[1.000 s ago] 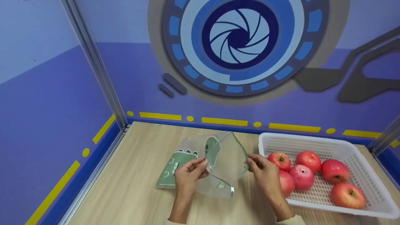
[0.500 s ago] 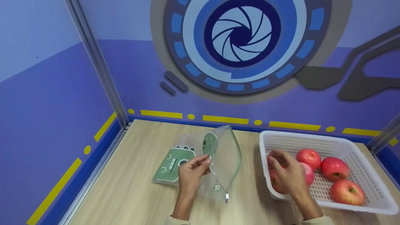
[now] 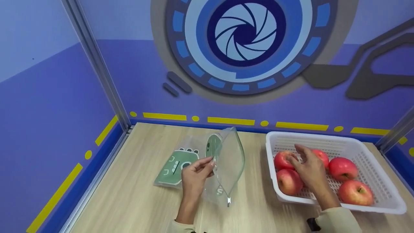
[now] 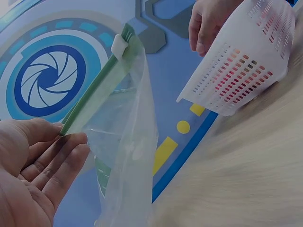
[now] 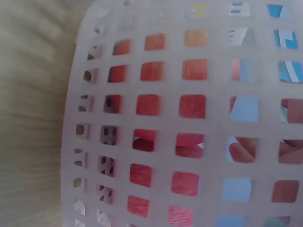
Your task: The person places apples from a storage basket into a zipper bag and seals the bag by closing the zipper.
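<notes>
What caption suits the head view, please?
Left hand pinches clear printed plastic bag; right hand over red apples in white plastic basket.

Here's the table (image 3: 136,204), pale wood grain, and on it 1 white basket (image 3: 317,137) sits at the right; to its left, apart from it, a green-printed clear bag (image 3: 210,147) lies with its mouth gaping.

At lower left, the person's left grip (image 4: 40,172) pinches the green zip edge of a clear plastic bag (image 4: 130,151), mid-frame; upper right, the right grip (image 4: 213,21) is beside a white perforated plastic basket (image 4: 242,40) showing red through its holes.
</notes>
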Demonstrator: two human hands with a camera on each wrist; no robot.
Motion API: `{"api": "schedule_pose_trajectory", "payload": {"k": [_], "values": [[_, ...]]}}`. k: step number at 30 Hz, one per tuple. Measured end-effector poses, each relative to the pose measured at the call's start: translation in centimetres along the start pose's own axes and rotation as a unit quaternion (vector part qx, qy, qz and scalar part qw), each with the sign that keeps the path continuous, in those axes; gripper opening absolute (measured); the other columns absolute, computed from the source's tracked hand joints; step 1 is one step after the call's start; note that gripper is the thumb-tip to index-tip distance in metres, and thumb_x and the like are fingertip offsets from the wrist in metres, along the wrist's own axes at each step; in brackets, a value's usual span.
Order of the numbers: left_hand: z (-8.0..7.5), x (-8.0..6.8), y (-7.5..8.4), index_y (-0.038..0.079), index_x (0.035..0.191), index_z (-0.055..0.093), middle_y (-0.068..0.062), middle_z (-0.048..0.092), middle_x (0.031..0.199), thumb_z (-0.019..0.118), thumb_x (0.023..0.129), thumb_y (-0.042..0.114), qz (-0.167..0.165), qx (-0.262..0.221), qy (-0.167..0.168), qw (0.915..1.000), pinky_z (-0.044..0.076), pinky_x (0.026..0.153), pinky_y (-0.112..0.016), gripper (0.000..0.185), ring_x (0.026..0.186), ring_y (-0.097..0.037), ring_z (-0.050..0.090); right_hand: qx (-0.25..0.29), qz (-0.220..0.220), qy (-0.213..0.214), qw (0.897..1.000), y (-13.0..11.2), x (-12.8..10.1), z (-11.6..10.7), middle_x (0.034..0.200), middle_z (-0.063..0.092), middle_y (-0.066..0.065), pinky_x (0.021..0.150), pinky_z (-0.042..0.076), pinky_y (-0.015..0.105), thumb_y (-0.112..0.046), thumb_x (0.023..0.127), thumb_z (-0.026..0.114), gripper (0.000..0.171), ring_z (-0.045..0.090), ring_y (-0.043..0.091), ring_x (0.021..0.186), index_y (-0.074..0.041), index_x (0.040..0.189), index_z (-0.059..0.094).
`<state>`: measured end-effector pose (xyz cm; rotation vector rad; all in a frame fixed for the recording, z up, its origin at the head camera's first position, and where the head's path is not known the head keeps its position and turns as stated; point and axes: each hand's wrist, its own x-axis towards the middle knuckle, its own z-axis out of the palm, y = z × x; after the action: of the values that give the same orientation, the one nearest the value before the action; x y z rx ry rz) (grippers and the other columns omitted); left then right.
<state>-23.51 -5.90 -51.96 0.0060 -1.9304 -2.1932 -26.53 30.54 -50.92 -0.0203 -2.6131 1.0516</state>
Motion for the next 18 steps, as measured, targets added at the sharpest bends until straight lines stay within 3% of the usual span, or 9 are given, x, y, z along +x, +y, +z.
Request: {"api": "schedule_pose_trajectory", "payload": {"k": [10, 18], "values": [[0.0, 0.0, 0.0, 0.004, 0.117, 0.080, -0.010, 0.078, 0.102, 0.078, 0.098, 0.010, 0.002, 0.014, -0.007, 0.9999, 0.063, 0.082, -0.031, 0.019, 0.094, -0.026, 0.078, -0.010, 0.063, -0.075, 0.995, 0.8, 0.8, 0.3, 0.157, 0.041, 0.035, 0.111, 0.038, 0.070, -0.031, 0.100, 0.077, 0.082, 0.040, 0.057, 0.143, 0.005, 0.160, 0.035], [-0.3, -0.1, -0.2, 0.005, 0.118, 0.080, -0.010, 0.077, 0.103, 0.078, 0.099, 0.012, 0.013, 0.016, -0.011, 0.9997, 0.062, 0.084, -0.032, 0.020, 0.096, -0.026, 0.078, -0.010, 0.072, -0.109, 0.991, 1.2, 1.3, 0.7, 0.158, 0.037, 0.038, 0.112, 0.037, 0.070, -0.029, 0.100, 0.077, 0.085, 0.039, 0.058, 0.143, 0.008, 0.160, 0.030]]}}
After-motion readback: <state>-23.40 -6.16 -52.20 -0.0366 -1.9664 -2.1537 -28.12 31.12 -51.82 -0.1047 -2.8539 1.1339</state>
